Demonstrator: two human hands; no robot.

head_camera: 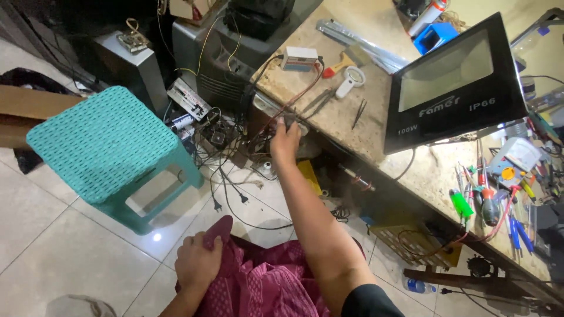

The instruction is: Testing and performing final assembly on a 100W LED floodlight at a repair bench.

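Your right hand (pixel 285 138) is stretched out to the near edge of the table (pixel 376 141), fingers curled and pinching the wires (pixel 294 101) where the red and dark leads drop over the rim; exact finger contact is partly hidden by the hand itself. Wires run up across the table to a small white box (pixel 299 58), w/ more cable tangled on the floor (pixel 70 258) below. Judgement: wires are light, limp, no stiffness to speak of; they'll sag and snag on the table edge, and thin leads likely part at the joints if yanked. Take hold on the insulated run close to the rim, not at bare ends or near the box; pull gently, as the box looks light enough to drag. Your left hand (pixel 198 261) rests on your knee, fingers loosely closed over the maroon cloth (pixel 264 287), holding nothing else. Nearby: black floodlight (pixel 455 82) leaning upright on the table, magnifier (pixel 351 79) and tweezers (pixel 359 113) just beyond the wires, teal stool (pixel 108 147) well apart to the left.
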